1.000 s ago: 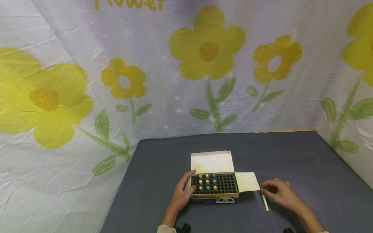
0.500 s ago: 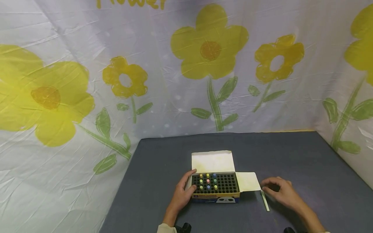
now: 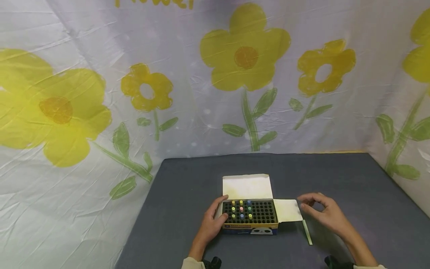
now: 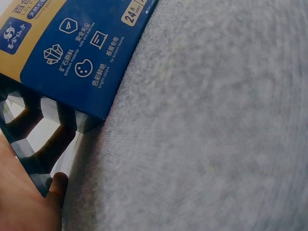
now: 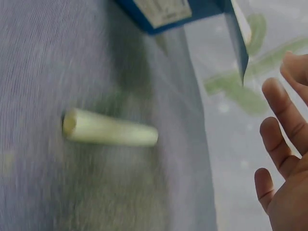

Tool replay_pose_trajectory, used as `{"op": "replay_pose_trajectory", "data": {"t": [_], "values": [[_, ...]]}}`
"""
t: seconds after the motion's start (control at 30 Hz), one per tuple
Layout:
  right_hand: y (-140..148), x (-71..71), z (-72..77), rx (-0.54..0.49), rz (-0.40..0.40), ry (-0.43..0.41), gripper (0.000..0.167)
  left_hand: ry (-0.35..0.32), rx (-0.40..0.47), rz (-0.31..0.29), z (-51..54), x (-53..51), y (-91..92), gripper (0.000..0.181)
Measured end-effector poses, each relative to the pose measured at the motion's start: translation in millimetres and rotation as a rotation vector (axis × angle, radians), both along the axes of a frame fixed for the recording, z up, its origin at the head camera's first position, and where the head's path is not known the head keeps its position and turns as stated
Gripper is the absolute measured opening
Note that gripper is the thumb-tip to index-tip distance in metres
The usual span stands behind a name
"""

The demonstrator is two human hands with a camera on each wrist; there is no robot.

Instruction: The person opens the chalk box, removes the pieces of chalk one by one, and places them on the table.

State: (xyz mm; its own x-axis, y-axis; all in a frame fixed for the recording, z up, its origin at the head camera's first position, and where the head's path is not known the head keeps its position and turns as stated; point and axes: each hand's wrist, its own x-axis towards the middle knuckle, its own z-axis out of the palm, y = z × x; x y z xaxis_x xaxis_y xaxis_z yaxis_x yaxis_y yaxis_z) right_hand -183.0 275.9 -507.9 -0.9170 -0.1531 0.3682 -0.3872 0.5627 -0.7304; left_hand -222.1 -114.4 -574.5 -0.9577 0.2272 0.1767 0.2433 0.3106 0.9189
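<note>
Nine chalk sticks (image 3: 241, 209) upright in the black tray (image 3: 264, 212), one pale stick (image 3: 307, 232) loose outside it: my count off the head feed. Main change over the last second: right hand (image 3: 324, 212) has lifted off. A second ago I had its fingertips right at the far end of the pale stick; now they sit higher, just beside the outer edge of the side flap (image 3: 288, 210), with a visible gap to the stick. Thumb and index moderately apart, nothing held. Right wrist view backs me up: fingers (image 5: 284, 106) clear of the stick, tips near the flap.

Pale stick: same spot on the table (image 3: 188, 194), lying flat, far end by the flap's near corner. Whether those two touch, I can't tell. Left hand (image 3: 209, 224): no change, thumb on the left edge of the chalk box (image 3: 250, 228), a fingertip at its back corner, so I log it as gripping the box, likely to steady it. Lid (image 3: 248, 186) folded back, tray count unchanged.

Meaning for the work, my judgement: the loose stick was let go or left lying, not picked up, so the tray gains nothing yet. Small slide in the head view reads to me as camera drift.
</note>
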Motion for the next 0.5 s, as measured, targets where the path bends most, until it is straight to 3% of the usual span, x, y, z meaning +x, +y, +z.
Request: {"op": "replay_pose_trajectory", "data": {"t": [0.23,0.5], "values": [[-31,-3.2,5.7,-0.043,0.066,0.086,0.024,-0.002,0.015,-0.008,1.8,0.1,-0.1,0.061],[-60,-6.4,-0.1,-0.047,0.107,0.160,0.023,-0.016,-0.001,0.002,3.9,1.5,1.5,0.061]]}}
